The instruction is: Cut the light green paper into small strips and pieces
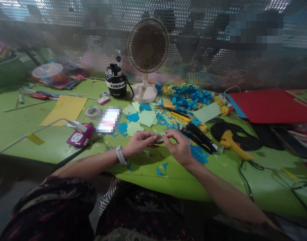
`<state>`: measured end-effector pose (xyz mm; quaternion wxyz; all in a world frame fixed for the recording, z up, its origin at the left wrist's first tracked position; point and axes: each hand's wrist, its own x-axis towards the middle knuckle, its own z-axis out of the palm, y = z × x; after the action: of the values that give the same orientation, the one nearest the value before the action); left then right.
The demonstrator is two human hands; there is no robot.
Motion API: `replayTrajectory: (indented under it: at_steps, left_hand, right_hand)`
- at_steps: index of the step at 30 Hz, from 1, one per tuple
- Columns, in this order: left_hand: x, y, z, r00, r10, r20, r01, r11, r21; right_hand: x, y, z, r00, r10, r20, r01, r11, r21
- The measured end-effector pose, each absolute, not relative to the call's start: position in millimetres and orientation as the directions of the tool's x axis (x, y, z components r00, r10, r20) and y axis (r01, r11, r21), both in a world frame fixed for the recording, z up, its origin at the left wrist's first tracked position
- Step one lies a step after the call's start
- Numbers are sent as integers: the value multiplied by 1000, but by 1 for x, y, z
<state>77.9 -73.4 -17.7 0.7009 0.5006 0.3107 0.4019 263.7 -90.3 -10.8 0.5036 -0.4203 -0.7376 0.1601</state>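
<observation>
Between both hands, over the green table, is a small pale green piece of paper (pixel 159 136). My left hand (pixel 141 142) pinches its left side with thumb and fingers; a pale watch band sits on that wrist. From the other side my right hand (pixel 178 146) pinches the same piece, thumb in front. The fingers hide much of its shape. Pale green paper squares (pixel 147 118) lie just beyond the hands among blue and yellow scraps. A black stapler (pixel 202 136) rests beside my right hand. Cut blue scraps (pixel 162 169) lie on the table below.
A beige fan (pixel 148 46) and a black bottle (pixel 116 81) stand at the back. A heap of folded blue and yellow paper (pixel 191 95) lies right of the fan. A yellow glue gun (pixel 235 144) with cables is at right, a purple power socket (pixel 80 135) at left.
</observation>
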Motion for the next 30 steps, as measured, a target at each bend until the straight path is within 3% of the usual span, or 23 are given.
replayTrajectory:
  at_steps: [6, 10, 15, 20, 24, 30]
  left_hand:
    - [78, -74, -16, 482, 876, -18, -237, 150, 960]
    - [78, -75, -16, 511, 858, -51, -210, 182, 960]
    - [78, -76, -11, 558, 819, -131, -197, 285, 938]
    - [73, -74, -5, 698, 670, -254, -89, 433, 897]
    - [71, -73, -3, 770, 590, -243, -19, 401, 916]
    - [71, -72, -4, 757, 628, -180, -52, 333, 941]
  right_hand:
    - [268, -90, -1, -90, 873, 480, 415, 471, -778]
    - [271, -89, 4, -221, 909, 353, 469, 416, -779]
    - [268, -88, 3, -312, 879, 362, 441, 471, -764]
    - [269, -89, 3, -423, 828, 368, 405, 536, -740]
    - [268, -90, 5, -457, 807, 375, 414, 566, -713]
    - [267, -91, 6, -377, 863, 336, 448, 488, -749]
